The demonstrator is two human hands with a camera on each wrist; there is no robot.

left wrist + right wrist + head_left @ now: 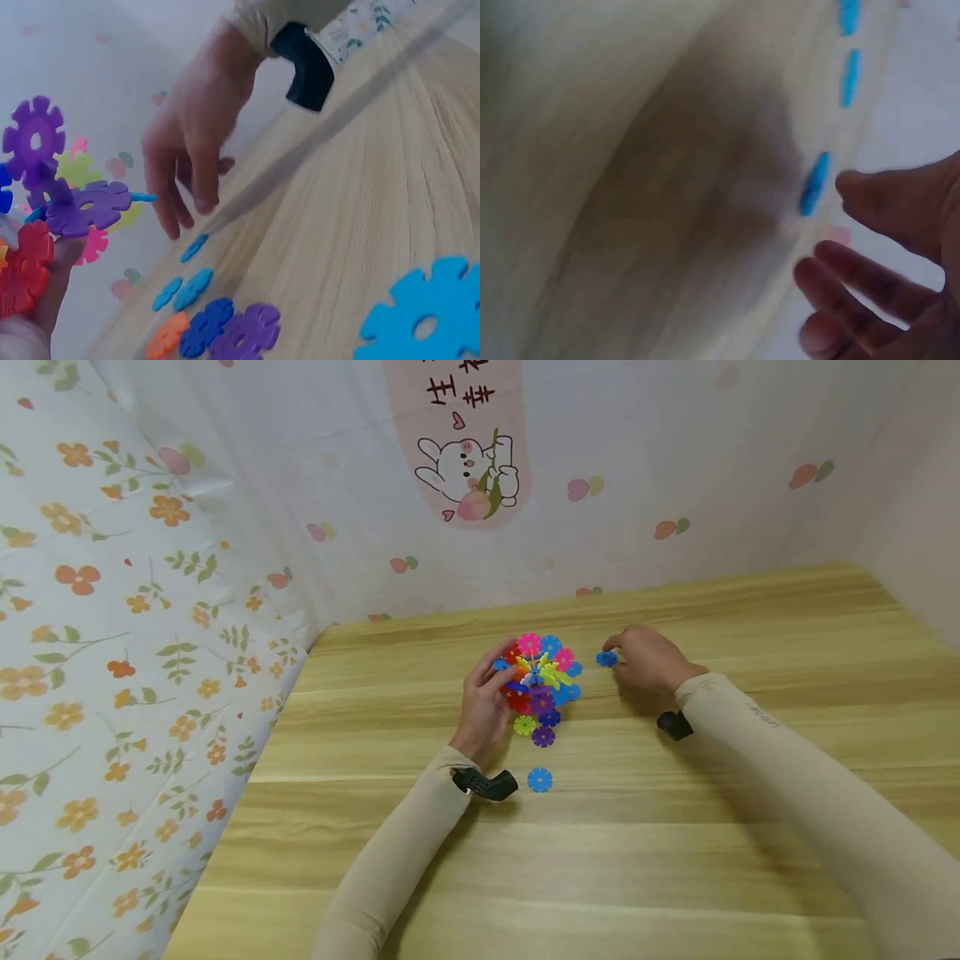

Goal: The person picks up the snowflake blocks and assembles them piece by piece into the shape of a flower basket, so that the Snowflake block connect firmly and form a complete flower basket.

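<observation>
My left hand (483,706) holds up a multicoloured cluster of interlocked flower-shaped plastic discs (553,677). Red, purple, pink and yellow pieces show in it, and the left wrist view catches its purple discs (88,208) at the left side. To the right, my right hand (651,660) hovers low over the table beside a loose blue disc (607,658). In the right wrist view its thumb and fingers are spread apart, close to that blue disc (815,184) but with nothing held between them.
Several loose discs lie on the wooden table (675,860), including a light blue disc (540,779) near my left wrist and a purple disc (543,737) below the cluster. An orange disc (166,336) lies among others. A printed cloth (630,443) hangs behind the table.
</observation>
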